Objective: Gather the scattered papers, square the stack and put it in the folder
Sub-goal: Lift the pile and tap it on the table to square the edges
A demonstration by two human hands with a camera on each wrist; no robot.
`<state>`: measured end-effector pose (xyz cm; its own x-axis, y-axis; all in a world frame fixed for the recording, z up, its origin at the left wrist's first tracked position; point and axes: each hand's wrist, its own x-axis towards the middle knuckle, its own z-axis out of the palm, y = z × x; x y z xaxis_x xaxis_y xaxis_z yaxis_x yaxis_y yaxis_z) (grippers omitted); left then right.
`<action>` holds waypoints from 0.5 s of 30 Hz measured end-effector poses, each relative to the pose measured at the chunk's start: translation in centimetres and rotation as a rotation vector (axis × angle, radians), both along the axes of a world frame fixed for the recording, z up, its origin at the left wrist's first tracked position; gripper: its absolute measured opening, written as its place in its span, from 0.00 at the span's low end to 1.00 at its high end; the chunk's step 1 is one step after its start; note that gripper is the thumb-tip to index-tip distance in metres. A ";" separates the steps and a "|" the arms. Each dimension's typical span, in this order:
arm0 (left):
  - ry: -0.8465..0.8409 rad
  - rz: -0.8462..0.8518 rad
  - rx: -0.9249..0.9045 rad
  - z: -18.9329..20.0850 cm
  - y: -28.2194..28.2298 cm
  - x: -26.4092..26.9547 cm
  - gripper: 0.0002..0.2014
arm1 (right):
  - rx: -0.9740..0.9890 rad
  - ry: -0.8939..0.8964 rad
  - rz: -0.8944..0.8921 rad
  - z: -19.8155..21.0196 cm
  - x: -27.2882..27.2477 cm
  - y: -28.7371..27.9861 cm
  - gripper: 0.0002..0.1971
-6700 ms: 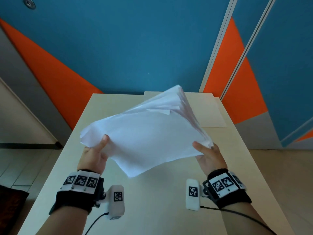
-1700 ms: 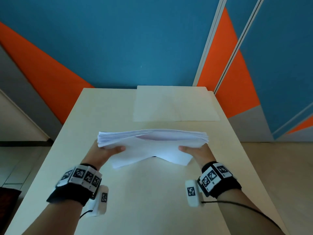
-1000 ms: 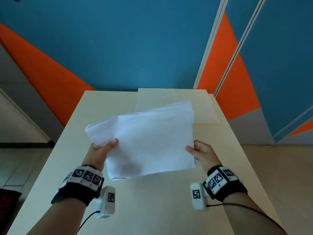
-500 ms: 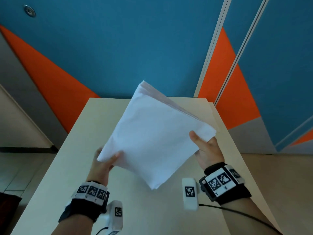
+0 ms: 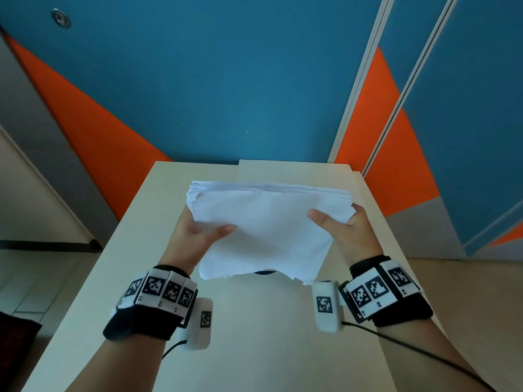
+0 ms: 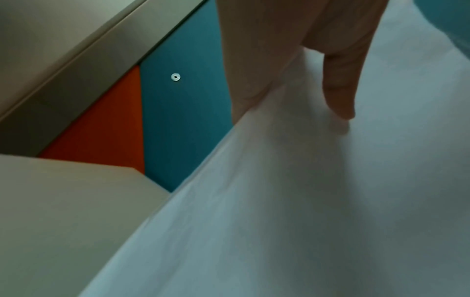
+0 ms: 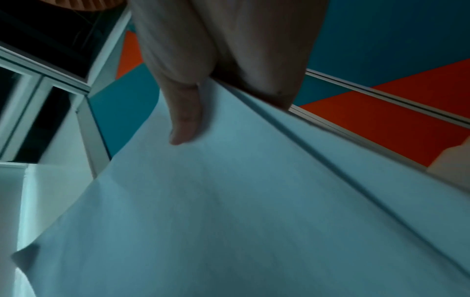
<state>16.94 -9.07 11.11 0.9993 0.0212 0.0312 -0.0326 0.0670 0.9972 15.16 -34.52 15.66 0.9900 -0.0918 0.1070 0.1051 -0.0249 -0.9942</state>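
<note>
A stack of white papers point(image 5: 266, 222) is held above the table point(image 5: 254, 335) between both hands. Its left edge is gripped by the left hand point(image 5: 195, 230), thumb on top; its right edge is pinched by the right hand point(image 5: 343, 229), thumb likewise laid on the top sheet. Beyond the hands, at the table's far end, a pale flat sheet, possibly the folder point(image 5: 294, 172), is seen lying.

Head view looks down from above; wrist views close, sharing paper stack point(image 5: 266, 230).
</note>
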 end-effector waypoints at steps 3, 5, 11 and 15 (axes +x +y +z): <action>0.031 -0.018 0.023 -1.0 -0.1 -0.1 0.47 | -0.038 0.018 0.077 -1.2 0.2 0.1 0.22; 0.030 -0.014 0.012 -1.5 -0.2 -0.2 0.48 | -0.022 0.024 0.072 -1.8 0.2 0.1 0.28; -0.103 0.023 -0.034 -0.8 -0.9 -0.3 0.38 | 0.019 -0.014 0.015 -2.4 0.5 0.3 0.28; -0.150 0.088 -0.014 -0.6 -2.2 0.1 0.22 | 0.025 0.001 -0.043 -1.9 0.8 0.2 0.18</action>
